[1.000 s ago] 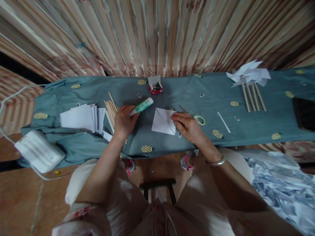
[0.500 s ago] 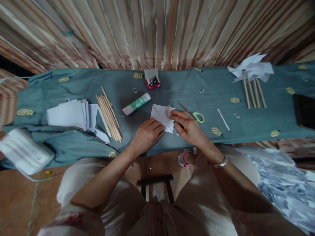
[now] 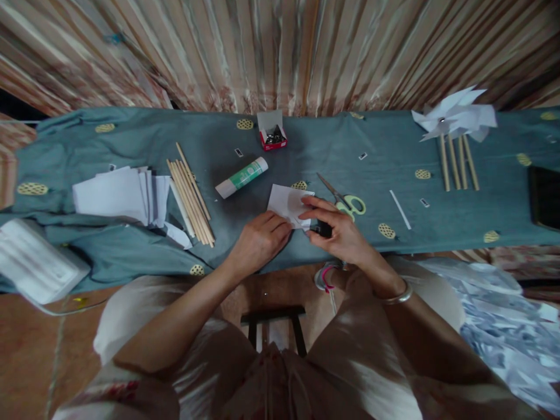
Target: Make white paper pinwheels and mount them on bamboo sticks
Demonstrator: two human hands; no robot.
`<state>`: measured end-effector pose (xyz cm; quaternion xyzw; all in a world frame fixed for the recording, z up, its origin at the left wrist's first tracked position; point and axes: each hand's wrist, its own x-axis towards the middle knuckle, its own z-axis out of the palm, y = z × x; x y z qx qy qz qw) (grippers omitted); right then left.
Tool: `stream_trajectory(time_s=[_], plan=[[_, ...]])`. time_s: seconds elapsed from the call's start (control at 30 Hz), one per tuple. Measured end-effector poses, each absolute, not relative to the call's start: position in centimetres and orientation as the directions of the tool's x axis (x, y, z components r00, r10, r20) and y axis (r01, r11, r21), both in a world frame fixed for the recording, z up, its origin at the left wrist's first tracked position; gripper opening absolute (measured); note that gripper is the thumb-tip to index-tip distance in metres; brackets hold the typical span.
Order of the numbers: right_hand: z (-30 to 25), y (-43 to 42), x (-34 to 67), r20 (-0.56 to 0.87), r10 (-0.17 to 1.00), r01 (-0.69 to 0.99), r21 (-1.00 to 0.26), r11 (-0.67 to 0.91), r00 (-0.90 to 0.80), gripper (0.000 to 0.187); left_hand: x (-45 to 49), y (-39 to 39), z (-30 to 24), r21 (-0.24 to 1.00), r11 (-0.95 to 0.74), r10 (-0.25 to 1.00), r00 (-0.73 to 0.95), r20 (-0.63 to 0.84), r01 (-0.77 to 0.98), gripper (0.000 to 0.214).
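A small square of white paper [image 3: 284, 198] lies in front of me on the cloth-covered table. My left hand [image 3: 262, 240] is closed at its lower left edge, with the fingertips together on the paper. My right hand [image 3: 339, 230] rests at the right edge, its fingers spread and touching the paper, with the thumb apart below. Something dark shows between that thumb and the fingers; I cannot make out what it is. Scissors [image 3: 341, 197] with pale green handles lie just beyond my right hand. A green-and-white glue stick [image 3: 242, 177] lies up and left of the paper.
A red-and-white box [image 3: 273, 139] of small metal pins stands open at the back. Wooden sticks [image 3: 190, 201] and a stack of white paper [image 3: 114, 195] lie left. Paper pinwheels [image 3: 457, 116] on sticks, a white strip [image 3: 399, 209] and a dark flat device [image 3: 545, 195] are right.
The dark diagonal lines at the paper's corners no longer show, apart from a short mark near the lower edge. My right hand's fingers have spread wider. The whole view has shifted slightly.
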<state>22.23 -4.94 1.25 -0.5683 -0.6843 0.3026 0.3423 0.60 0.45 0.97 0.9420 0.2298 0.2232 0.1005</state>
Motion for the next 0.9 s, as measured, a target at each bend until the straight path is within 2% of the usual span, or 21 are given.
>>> stream_trajectory(time_s=[0.2, 0.47, 0.6, 0.9], plan=[[0.7, -4.8, 22.1, 0.099, 0.991, 0.473, -0.871, 0.130, -0.090, 0.003, 0.5, -0.2, 0.9, 0.293, -0.889, 0.451, 0.777, 0.439, 0.351, 0.022], [0.2, -4.5, 21.5, 0.151, 0.987, 0.556, -0.816, 0.160, -0.063, 0.002, 0.4, -0.5, 0.8, 0.365, -0.853, 0.511, 0.738, 0.441, 0.372, 0.019], [0.2, -4.5, 21.4, 0.170, 0.983, 0.590, -0.787, 0.177, -0.069, 0.001, 0.2, -0.6, 0.7, 0.358, -0.876, 0.463, 0.775, 0.431, 0.324, 0.019], [0.5, -4.5, 21.2, 0.168, 0.984, 0.623, -0.763, 0.172, -0.066, 0.003, 0.5, -0.7, 0.6, 0.344, -0.879, 0.462, 0.768, 0.443, 0.330, 0.016]])
